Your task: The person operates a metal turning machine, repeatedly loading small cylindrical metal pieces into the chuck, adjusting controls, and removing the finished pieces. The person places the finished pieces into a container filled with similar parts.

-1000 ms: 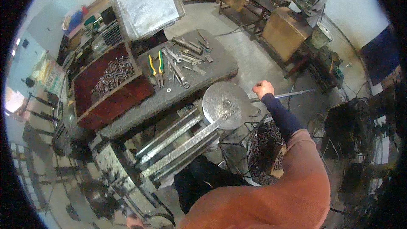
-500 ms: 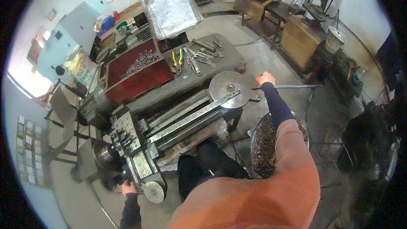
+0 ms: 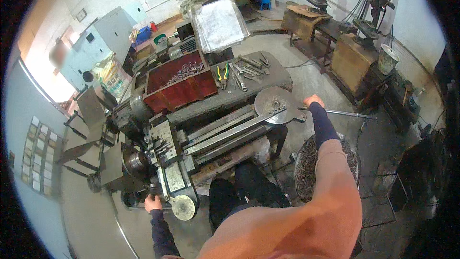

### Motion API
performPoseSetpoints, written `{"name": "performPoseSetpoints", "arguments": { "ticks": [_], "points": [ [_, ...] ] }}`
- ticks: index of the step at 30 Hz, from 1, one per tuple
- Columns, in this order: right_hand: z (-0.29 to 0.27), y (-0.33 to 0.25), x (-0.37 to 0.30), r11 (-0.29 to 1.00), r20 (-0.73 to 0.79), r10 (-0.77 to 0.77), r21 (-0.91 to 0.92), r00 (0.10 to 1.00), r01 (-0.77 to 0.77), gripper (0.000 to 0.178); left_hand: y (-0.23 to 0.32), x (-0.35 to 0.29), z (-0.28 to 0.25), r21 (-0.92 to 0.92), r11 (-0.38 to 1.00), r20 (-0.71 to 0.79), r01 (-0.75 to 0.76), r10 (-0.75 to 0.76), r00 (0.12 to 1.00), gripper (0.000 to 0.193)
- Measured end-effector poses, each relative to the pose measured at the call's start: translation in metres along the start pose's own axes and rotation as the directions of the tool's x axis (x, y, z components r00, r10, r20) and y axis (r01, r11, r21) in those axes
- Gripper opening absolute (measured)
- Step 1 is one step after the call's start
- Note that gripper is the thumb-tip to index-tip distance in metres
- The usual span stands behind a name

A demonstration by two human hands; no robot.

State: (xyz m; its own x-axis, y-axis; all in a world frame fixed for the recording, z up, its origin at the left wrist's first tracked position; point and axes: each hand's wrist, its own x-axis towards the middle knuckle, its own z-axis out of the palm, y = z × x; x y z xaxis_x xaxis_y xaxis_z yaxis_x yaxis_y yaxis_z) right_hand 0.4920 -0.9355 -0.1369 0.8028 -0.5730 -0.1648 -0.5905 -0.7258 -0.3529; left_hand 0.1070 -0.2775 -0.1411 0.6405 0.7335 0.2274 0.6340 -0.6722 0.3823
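Note:
My right hand is closed beside the large round metal disc at the right end of a bench lathe. A long metal rod runs beneath its wrist; what the fingers hold is hidden. At the lathe's left end, my left hand curls its fingers at a dark part low beside the carriage, and I cannot make out what they grip. Close to that hand are a small pale disc and the round dark chuck. A flat steel bar links the tool block to the large disc.
Behind the lathe, a red box of small metal parts sits beside yellow-green-handled pliers and several wrenches. A basin of metal pieces stands under my right arm. Drill presses line the right wall; a metal chair stands left.
My view has shifted, so the machine and both hands appear farther right in the picture. Relative to the lathe, both hands stay in about the same places.

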Motion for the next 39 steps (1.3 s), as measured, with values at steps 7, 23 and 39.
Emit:
{"name": "performPoseSetpoints", "arguments": {
  "ticks": [7, 23, 39],
  "points": [
    [-0.011, -0.014, -0.028, 0.994, 0.053, -0.050, -0.099, 0.997, 0.055, 0.040, -0.021, -0.002, 0.010, -0.035, 0.999, -0.092, 0.020, -0.023, 0.996, 0.028],
    [0.004, -0.011, -0.009, 0.990, 0.099, -0.021, -0.137, 0.995, 0.034, 0.047, -0.033, 0.004, 0.013, 0.039, 0.997, 0.013, 0.066, -0.066, 0.998, 0.030],
    [0.013, -0.005, 0.000, 0.958, 0.118, -0.126, -0.242, 0.985, 0.152, 0.039, -0.019, -0.004, 0.012, -0.233, 0.968, -0.138, 0.094, -0.128, 0.982, 0.024]
  ]
}}
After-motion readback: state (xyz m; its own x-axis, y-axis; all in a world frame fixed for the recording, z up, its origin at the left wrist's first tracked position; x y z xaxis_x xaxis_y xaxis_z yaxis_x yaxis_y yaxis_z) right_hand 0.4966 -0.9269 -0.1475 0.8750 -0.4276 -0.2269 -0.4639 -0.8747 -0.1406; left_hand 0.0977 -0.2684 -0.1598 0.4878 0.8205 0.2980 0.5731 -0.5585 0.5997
